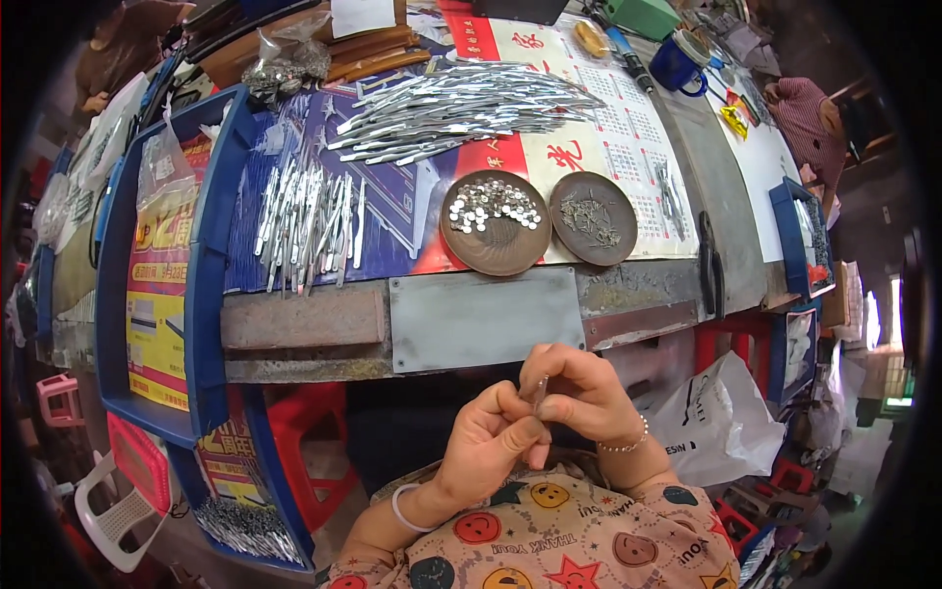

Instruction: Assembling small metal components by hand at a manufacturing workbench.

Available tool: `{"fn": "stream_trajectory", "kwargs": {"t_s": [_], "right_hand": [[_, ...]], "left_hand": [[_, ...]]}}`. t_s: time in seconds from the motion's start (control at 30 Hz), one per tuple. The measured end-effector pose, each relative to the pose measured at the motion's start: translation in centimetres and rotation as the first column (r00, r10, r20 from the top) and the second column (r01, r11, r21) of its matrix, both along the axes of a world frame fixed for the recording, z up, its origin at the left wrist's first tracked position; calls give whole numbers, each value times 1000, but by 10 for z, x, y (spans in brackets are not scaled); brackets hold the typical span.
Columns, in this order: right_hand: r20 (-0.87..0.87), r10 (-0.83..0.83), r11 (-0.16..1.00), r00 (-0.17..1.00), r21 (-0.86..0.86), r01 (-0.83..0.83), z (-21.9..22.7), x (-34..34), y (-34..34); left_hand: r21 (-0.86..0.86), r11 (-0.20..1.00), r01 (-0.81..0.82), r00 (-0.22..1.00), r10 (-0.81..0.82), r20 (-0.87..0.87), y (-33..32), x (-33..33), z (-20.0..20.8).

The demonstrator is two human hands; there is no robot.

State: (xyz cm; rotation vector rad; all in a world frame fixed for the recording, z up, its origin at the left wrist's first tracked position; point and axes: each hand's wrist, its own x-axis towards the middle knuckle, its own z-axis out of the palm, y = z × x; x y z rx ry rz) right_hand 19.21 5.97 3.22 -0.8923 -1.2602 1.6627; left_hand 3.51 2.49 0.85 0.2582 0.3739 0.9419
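My left hand (pixel 491 434) and my right hand (pixel 589 395) meet in front of the bench's near edge, fingers and thumbs pinched together. Between them stands a thin silvery metal strip (pixel 541 390), mostly hidden by my fingers. Just beyond, a grey metal plate (pixel 488 319) lies at the bench edge. Behind it are a round brown dish (pixel 481 257) with small shiny round pieces and a second brown dish (pixel 601 253) with small thin pins. A bundle of slender silvery metal pieces (pixel 312 221) lies to the left, and a larger heap (pixel 461 108) lies farther back.
A long blue tray (pixel 218 245) stands at the left; a lower blue tray (pixel 294 510) holds more metal pieces. Black-handled pliers (pixel 710 265) lie at the right. Farther back is a blue mug (pixel 679 64). A red stool (pixel 312 442) and white bag (pixel 721 422) flank me. Other people sit beyond.
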Motion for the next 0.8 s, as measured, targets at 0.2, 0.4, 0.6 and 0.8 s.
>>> {"fn": "stream_trajectory", "kwargs": {"t_s": [0.2, 0.4, 0.6, 0.8], "right_hand": [[66, 176, 977, 982, 114, -183, 0, 2, 14], [382, 173, 896, 908, 322, -307, 11, 3, 40], [705, -399, 766, 586, 608, -209, 0, -2, 96], [801, -489, 672, 346, 598, -437, -15, -10, 114]], "left_hand": [[-25, 1000, -14, 999, 13, -32, -2, -6, 1], [-66, 998, -24, 991, 15, -133, -1, -20, 0], [-49, 997, -53, 993, 48, -103, -2, -26, 0], [-24, 993, -113, 986, 109, -122, -6, -31, 0]]}}
